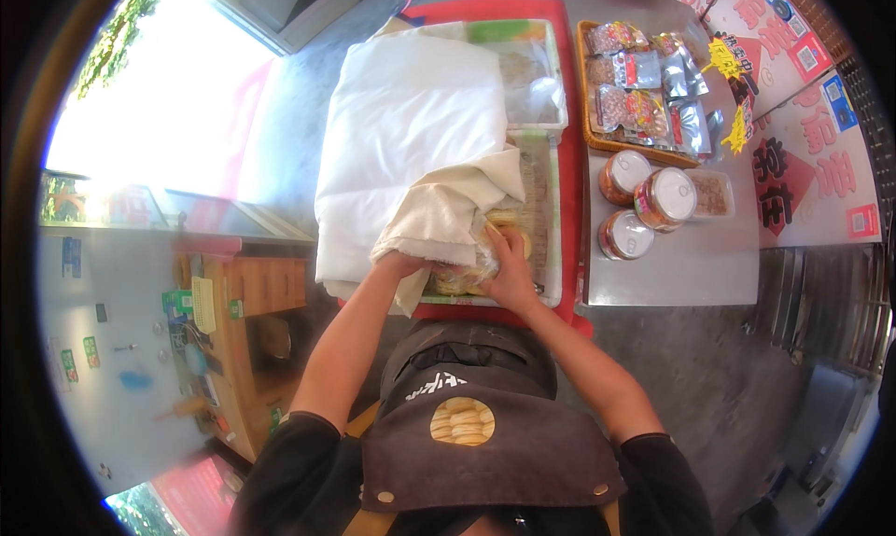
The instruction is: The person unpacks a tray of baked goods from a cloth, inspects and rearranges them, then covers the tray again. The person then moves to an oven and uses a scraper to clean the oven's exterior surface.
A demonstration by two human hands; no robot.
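A white quilted cover (420,109) lies over most of a box, with a beige cloth (441,210) folded back over its near corner. Under the cloth, clear plastic film (483,263) wraps round yellowish flat food pieces (451,284), which look like flatbreads or pastries. My left hand (406,263) reaches beneath the cloth's edge; its fingers are hidden, so its grip does not show. My right hand (511,266) pinches the film at the right side, its fingertips beside the food. The box's pale rim (555,256) shows along the right.
Red cloth (572,186) lies under the boxes. On the metal table (672,277) to the right stand several lidded jars (665,199), a clear tub (710,193) and a wicker tray (584,102) of packaged food. A wooden cabinet (266,284) is at the left.
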